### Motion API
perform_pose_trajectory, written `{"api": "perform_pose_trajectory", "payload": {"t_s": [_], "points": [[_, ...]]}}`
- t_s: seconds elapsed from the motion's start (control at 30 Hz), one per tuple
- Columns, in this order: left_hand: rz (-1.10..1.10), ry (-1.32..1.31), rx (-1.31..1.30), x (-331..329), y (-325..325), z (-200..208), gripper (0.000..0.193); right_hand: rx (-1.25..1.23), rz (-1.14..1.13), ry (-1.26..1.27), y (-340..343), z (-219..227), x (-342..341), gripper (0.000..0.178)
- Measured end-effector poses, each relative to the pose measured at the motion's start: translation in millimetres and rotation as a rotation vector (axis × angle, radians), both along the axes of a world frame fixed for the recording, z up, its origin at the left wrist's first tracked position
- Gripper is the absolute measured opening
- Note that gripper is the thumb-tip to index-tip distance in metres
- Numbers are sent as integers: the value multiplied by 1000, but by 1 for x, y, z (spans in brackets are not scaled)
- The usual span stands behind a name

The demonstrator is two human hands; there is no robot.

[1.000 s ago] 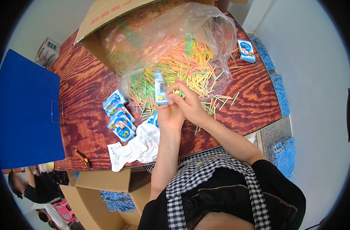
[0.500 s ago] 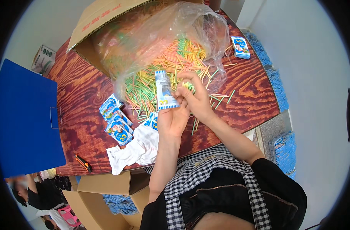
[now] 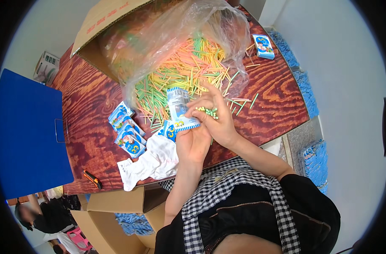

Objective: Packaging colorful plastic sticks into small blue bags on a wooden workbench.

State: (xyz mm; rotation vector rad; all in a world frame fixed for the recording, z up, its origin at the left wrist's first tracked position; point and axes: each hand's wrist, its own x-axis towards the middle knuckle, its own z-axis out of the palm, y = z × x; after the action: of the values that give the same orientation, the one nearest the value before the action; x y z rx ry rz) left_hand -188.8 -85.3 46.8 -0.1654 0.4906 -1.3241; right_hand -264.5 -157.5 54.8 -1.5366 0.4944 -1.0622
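Observation:
My left hand (image 3: 192, 146) is closed on the lower end of a small blue-and-white packet (image 3: 177, 106) with a see-through part, which stands up from the fingers. Beside it, my right hand (image 3: 221, 127) grips a bundle of thin green and yellow sticks (image 3: 208, 112), their cut ends showing. Its fingertips are at the packet's right side; whether any sticks are inside the packet I cannot tell. Just beyond the hands lies a large heap of pink, yellow and green sticks (image 3: 193, 63), spilling from a clear plastic bag (image 3: 227, 25).
An open carton (image 3: 85, 40) holds the bag. Left lie several filled packets (image 3: 131, 142), white cloth gloves (image 3: 155, 158) and an orange cutter (image 3: 92, 179). Another packet (image 3: 263, 46) lies far right. A blue board (image 3: 28, 131) stands left; a carton (image 3: 110, 203) is below the table edge.
Both hands have come slightly nearer to me with the packet and the bundle. My right hand has turned, so more stick ends show, and its fingers have closed in on the packet.

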Motion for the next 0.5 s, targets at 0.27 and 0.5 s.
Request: {"api": "perform_pose_trajectory", "payload": {"t_s": [0.27,0.5], "points": [[30,-206,-40,11,3,-21,19,-147,23,83,-16,-8,4,12],[41,-236,215,20,17,-17,23,270,76,295,-71,-29,0,21]]}}
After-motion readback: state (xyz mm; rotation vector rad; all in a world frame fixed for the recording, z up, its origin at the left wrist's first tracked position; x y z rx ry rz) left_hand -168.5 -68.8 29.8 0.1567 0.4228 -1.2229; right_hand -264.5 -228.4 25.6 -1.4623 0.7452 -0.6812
